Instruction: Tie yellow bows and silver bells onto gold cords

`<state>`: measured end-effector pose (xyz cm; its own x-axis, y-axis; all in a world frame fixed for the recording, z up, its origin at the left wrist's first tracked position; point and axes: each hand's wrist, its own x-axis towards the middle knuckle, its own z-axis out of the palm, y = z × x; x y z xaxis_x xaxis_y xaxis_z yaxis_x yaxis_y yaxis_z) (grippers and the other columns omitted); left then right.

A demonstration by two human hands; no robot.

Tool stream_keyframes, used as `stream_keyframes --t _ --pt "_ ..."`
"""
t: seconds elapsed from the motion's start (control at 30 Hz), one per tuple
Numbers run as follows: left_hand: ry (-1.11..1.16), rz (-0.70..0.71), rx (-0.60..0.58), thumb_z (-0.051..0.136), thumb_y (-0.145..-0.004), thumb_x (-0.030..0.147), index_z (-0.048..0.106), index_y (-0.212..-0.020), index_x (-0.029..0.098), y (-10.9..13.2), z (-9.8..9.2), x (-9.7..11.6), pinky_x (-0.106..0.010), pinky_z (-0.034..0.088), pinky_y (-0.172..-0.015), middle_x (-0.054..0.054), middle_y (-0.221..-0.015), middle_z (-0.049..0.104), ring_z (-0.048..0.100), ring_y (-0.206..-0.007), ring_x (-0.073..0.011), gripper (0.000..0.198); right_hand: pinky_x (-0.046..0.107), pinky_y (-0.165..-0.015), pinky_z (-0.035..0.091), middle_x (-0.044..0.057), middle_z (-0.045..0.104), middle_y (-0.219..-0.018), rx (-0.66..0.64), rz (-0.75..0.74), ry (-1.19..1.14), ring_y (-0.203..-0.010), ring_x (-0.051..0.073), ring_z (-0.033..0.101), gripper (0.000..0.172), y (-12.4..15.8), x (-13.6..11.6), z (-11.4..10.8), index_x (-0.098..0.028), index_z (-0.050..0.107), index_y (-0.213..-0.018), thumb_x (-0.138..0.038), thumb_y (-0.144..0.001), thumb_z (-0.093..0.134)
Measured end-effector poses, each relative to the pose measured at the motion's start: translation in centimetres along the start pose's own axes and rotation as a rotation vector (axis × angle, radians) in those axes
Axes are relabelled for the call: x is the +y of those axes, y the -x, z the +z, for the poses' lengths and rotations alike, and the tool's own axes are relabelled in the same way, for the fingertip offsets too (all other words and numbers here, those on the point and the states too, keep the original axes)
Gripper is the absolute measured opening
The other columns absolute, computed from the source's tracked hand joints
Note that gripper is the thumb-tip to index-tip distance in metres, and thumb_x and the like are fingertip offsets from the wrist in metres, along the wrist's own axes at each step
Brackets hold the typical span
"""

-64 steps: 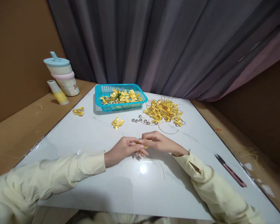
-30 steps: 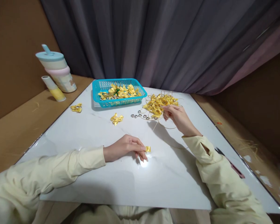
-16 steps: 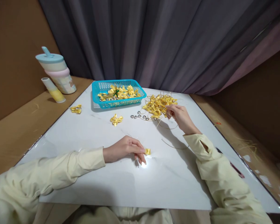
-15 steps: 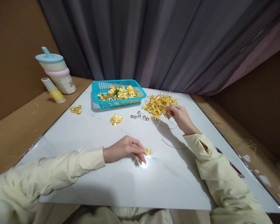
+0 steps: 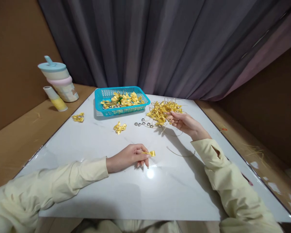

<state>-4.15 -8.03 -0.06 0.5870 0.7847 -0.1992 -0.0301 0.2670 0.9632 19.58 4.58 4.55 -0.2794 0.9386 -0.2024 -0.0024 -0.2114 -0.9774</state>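
My left hand (image 5: 133, 157) is closed above the middle of the table, pinching a small yellow ribbon bow (image 5: 152, 153) between thumb and fingers. The bow's shiny loop sticks out past my fingertips. My right hand (image 5: 184, 123) reaches to the near right side of a pile of yellow ribbon bows (image 5: 163, 110) tangled with thin gold cords. Its fingers are drawn together at the pile; what they grip is too small to make out. Several small silver bells (image 5: 143, 123) lie at the pile's left front. A cluster of yellow bows (image 5: 120, 127) lies further left.
A blue plastic basket (image 5: 99, 110) at the back holds yellow bows and silver bells. Another bow bunch (image 5: 78, 117) lies at the left table edge. A lidded tumbler (image 5: 60, 81) and a thread spool (image 5: 57, 101) stand beyond it. One loose gold cord (image 5: 180, 154) curves near my right sleeve.
My right hand has shifted slightly left and lower into the pile's edge, its fingers turned. The bow in my left hand has turned and shows more of its loop. The view tilted slightly.
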Motion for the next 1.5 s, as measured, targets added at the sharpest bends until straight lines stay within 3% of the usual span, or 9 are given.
stream_keyframes --t 0.17,0.27,0.37,0.43,0.53,0.7,0.93,1.13,1.5 --pt "-0.283 0.075 0.116 0.058 -0.079 0.031 0.054 -0.071 0.013 0.8 0.7 -0.2 -0.019 0.035 -0.047 0.000 -0.057 0.060 0.046 -0.046 -0.0070 0.019 0.016 -0.031 0.021 -0.005 0.044 -0.050 -0.087 0.037 0.060 -0.034 0.001 0.027 0.013 0.5 0.0 0.5 -0.012 0.061 -0.077 -0.024 -0.074 0.065" --pt "-0.627 0.277 0.149 0.052 -0.082 0.028 0.055 -0.071 0.015 1.5 1.0 -0.7 -0.019 0.034 -0.046 0.002 -0.050 0.053 0.043 -0.044 -0.0072 0.018 0.017 -0.031 0.017 -0.006 0.042 -0.044 -0.148 0.070 0.130 -0.032 0.001 0.025 0.025 0.8 0.4 1.3 -0.012 0.056 -0.062 -0.029 -0.069 0.071" --pt "-1.002 0.614 0.073 0.043 -0.086 0.022 0.057 -0.074 0.015 1.9 1.1 -1.1 -0.022 0.034 -0.047 0.000 -0.053 0.054 0.045 -0.047 -0.0096 0.020 0.018 -0.034 0.025 -0.006 0.041 -0.039 -0.169 0.073 0.192 -0.034 0.003 0.032 0.028 1.3 0.6 2.3 -0.011 0.058 -0.059 -0.033 -0.066 0.073" --pt "-1.184 0.802 0.013 0.037 -0.087 0.017 0.057 -0.075 0.014 2.0 1.0 -1.2 -0.024 0.033 -0.045 -0.002 -0.053 0.055 0.047 -0.048 -0.0121 0.023 0.018 -0.040 0.035 -0.003 0.051 -0.045 -0.174 0.067 0.236 -0.040 0.005 0.045 0.027 1.6 0.7 2.9 -0.010 0.063 -0.068 -0.033 -0.062 0.075" --pt "-1.341 0.923 -0.002 0.034 -0.088 0.015 0.056 -0.076 0.014 1.8 0.8 -1.4 -0.027 0.030 -0.042 -0.002 -0.052 0.054 0.047 -0.047 -0.0138 0.025 0.024 -0.054 0.048 0.002 0.062 -0.058 -0.203 0.064 0.296 -0.054 0.012 0.059 0.035 2.0 0.7 3.7 -0.009 0.067 -0.080 -0.035 -0.058 0.076" --pt "-1.400 0.961 0.006 0.036 -0.087 0.015 0.054 -0.072 0.014 1.6 0.6 -1.6 -0.027 0.027 -0.041 -0.001 -0.051 0.052 0.045 -0.045 -0.0126 0.024 0.026 -0.051 0.052 0.004 0.063 -0.059 -0.210 -0.026 0.457 -0.048 0.013 0.060 0.030 1.5 0.8 5.6 -0.011 0.063 -0.073 -0.038 -0.064 0.071" --pt "-1.440 0.895 0.032 0.035 -0.088 0.016 0.050 -0.068 0.016 1.4 0.4 -1.9 -0.027 0.024 -0.039 0.000 -0.050 0.052 0.044 -0.043 -0.0112 0.025 0.021 -0.038 0.042 0.000 0.058 -0.046 -0.086 -0.156 0.750 -0.034 0.011 0.052 0.006 -1.4 0.4 8.4 -0.015 0.052 -0.068 -0.011 -0.072 0.054" --pt "-1.449 0.739 0.089 0.031 -0.091 0.019 0.045 -0.070 0.017 1.2 0.3 -2.1 -0.027 0.025 -0.040 -0.001 -0.052 0.055 0.050 -0.045 -0.0129 0.025 0.020 -0.035 0.033 -0.008 0.049 -0.035 0.063 -0.194 0.912 -0.028 0.010 0.043 0.024 -3.1 0.7 9.1 -0.019 0.045 -0.075 -0.001 -0.061 0.051" --pt "-1.422 0.707 0.096 0.026 -0.093 0.020 0.042 -0.072 0.017 1.2 0.2 -2.1 -0.028 0.023 -0.038 -0.002 -0.054 0.056 0.052 -0.044 -0.0148 0.026 0.020 -0.035 0.033 -0.008 0.047 -0.034 0.043 -0.168 0.980 -0.028 0.012 0.044 0.023 -4.2 1.7 9.1 -0.020 0.041 -0.074 -0.003 -0.061 0.049"
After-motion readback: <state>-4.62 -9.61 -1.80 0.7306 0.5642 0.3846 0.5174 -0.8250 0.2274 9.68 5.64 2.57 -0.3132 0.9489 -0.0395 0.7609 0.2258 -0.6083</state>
